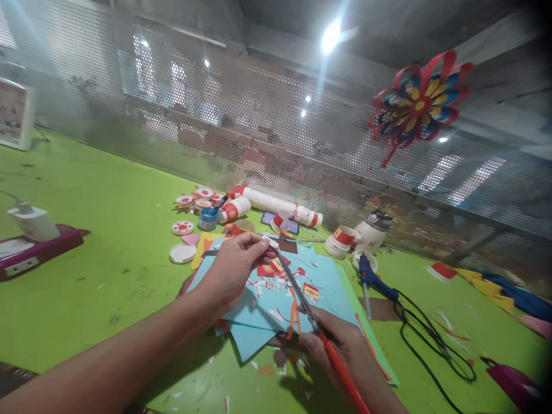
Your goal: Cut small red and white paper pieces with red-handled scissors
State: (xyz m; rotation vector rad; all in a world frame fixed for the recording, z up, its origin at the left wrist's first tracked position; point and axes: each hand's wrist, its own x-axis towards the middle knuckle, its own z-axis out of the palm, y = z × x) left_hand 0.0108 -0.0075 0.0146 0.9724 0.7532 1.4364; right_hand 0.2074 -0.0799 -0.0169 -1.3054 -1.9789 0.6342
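While our left hand (239,261) is pinching a white scrap (271,242), our right hand (350,339) is gripping the red-handled tool (331,349) — ideally, we're steadying its tip beside those fingertips.

A white piece (269,241) is pinched by the left-hand grip (240,260); a red-handled tool (331,352) is held by the right-hand grip (348,340) above blue paper (334,284), strewn with scraps (266,283), on the green table (107,241).

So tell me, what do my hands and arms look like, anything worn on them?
Your left hand and right hand are ungloved, with no rings that I can make out. Your left forearm shows no sleeve, watch or bracelet. Little of the right arm shows.
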